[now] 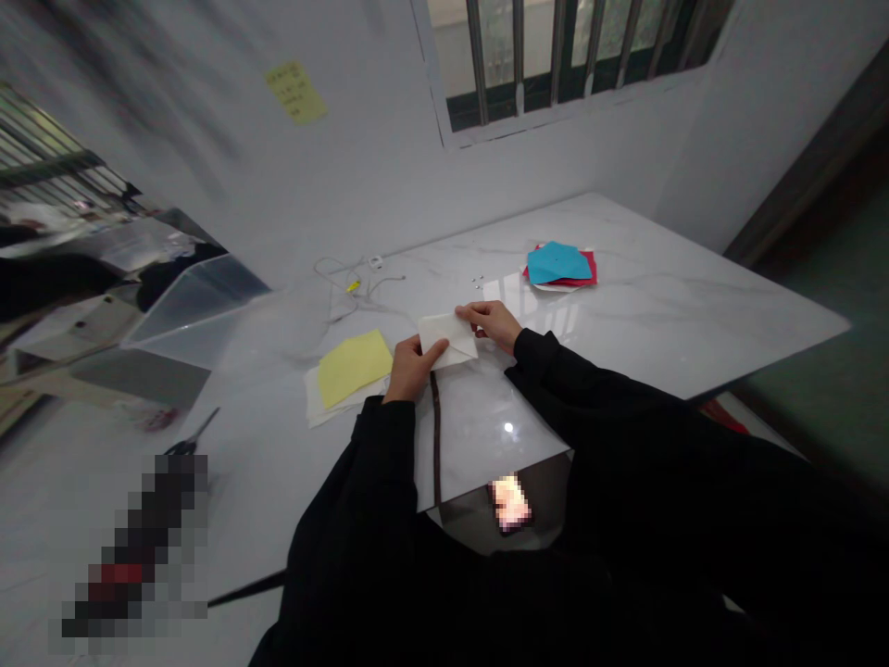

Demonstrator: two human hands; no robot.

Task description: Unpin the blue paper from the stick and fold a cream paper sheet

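On the marble table (667, 278), folded white sheet (450, 337), creased

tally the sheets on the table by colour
white: 3 (folded white sheet held by left hand and right hand, white sheet under yellow, white sheet under red)
yellow sheet: 1
blue sheet: 1
red sheet: 1
total: 6

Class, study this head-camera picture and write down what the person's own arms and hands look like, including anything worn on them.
Long black sleeves cover both arms: the left sleeve and the right sleeve. They are plain, with no visible markings, and end at the wrists. The left hand and right hand are bare, without gloves.
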